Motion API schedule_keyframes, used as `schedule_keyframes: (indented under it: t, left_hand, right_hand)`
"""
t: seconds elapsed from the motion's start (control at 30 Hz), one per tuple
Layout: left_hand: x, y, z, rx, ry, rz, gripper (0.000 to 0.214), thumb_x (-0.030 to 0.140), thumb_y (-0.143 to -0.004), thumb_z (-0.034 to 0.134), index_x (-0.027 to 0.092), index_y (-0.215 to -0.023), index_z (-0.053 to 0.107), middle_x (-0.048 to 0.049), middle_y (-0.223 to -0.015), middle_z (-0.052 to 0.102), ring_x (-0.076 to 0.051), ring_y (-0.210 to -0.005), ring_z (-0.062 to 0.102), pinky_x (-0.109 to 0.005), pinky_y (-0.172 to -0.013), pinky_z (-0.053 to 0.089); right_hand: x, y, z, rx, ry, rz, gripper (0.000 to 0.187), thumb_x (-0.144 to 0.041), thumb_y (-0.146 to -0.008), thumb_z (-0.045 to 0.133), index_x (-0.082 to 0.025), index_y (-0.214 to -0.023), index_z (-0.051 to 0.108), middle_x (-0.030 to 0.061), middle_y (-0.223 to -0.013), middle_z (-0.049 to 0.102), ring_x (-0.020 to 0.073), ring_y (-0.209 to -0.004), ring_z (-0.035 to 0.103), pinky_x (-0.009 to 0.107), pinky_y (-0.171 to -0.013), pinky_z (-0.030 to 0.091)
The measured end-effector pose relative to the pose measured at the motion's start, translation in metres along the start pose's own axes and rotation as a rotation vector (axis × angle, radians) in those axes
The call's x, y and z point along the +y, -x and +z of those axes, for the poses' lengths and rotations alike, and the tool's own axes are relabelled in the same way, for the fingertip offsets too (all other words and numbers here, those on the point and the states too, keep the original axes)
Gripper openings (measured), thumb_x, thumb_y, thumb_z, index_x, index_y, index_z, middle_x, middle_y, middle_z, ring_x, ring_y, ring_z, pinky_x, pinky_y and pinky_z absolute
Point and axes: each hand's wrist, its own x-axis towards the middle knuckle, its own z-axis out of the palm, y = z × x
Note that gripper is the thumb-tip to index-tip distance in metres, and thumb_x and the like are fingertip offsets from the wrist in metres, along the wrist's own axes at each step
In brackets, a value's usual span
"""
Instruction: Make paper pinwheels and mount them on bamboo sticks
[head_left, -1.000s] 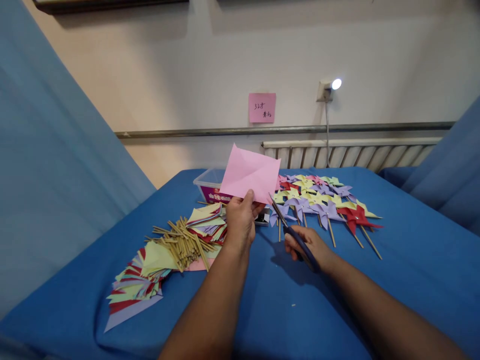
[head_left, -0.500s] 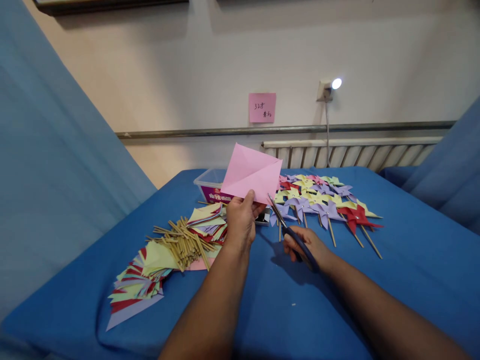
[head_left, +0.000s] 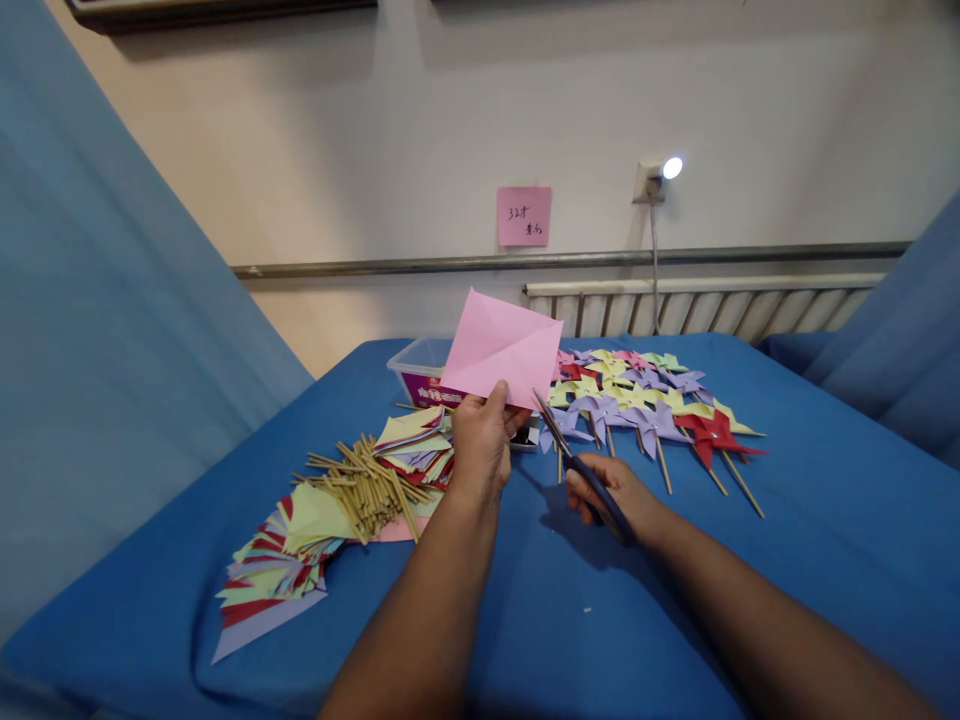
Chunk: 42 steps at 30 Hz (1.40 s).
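Observation:
My left hand [head_left: 481,440] pinches the lower edge of a creased pink paper square [head_left: 501,347] and holds it upright above the blue table [head_left: 825,520]. My right hand [head_left: 611,492] grips dark-handled scissors [head_left: 574,460]. Their blades point up and left, with the tips just below the paper's lower right corner. I cannot tell whether the blades touch the paper.
A heap of thin wooden sticks [head_left: 367,486] and stacks of coloured paper squares [head_left: 281,560] lie to the left. Finished paper pinwheels [head_left: 645,400] on sticks cover the right rear. A clear plastic box [head_left: 420,368] stands behind the pink paper. Blue curtains hang at both sides.
The scissors tips have crept slightly up and left toward the paper's corner. The pink paper has barely shifted.

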Motion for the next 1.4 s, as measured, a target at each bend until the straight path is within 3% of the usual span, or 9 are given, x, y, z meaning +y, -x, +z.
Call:
schedule_keyframes:
  t: [0.47, 1.0, 1.4]
  left_hand:
    - [-0.001, -0.001, -0.001, 0.007, 0.001, -0.001, 0.022, 0.023, -0.074, 0.071, 0.012, -0.091, 0.063, -0.006, -0.079, 0.071, -0.012, -0.06, 0.065, -0.03, -0.068, 0.056]
    - [0.0, 0.0, -0.001, 0.003, -0.011, -0.001, 0.016, 0.022, -0.075, 0.07, 0.012, -0.085, 0.063, -0.0065, -0.08, 0.071, -0.012, -0.062, 0.066, -0.03, -0.068, 0.056]
    - [0.0, -0.001, 0.0, 0.018, -0.004, -0.004, 0.016, 0.02, -0.075, 0.069, 0.011, -0.087, 0.063, -0.0047, -0.074, 0.069, -0.011, -0.057, 0.063, -0.028, -0.064, 0.056]
  right_hand:
    - [-0.005, 0.001, 0.002, 0.034, 0.03, 0.033, 0.033, -0.047, -0.08, 0.061, -0.018, -0.065, 0.054, -0.0043, -0.047, 0.053, 0.0094, -0.041, 0.047, 0.021, -0.043, 0.037]
    - [0.005, -0.001, -0.001, -0.014, 0.0, -0.001, 0.029, -0.043, -0.083, 0.059, -0.018, -0.068, 0.051, -0.0025, -0.062, 0.056, 0.0091, -0.046, 0.052, 0.02, -0.044, 0.037]
    - [0.0, -0.001, -0.001, -0.002, 0.041, 0.028, 0.032, -0.046, -0.081, 0.058, -0.018, -0.067, 0.051, -0.0034, -0.056, 0.054, 0.0083, -0.042, 0.049, 0.02, -0.041, 0.035]
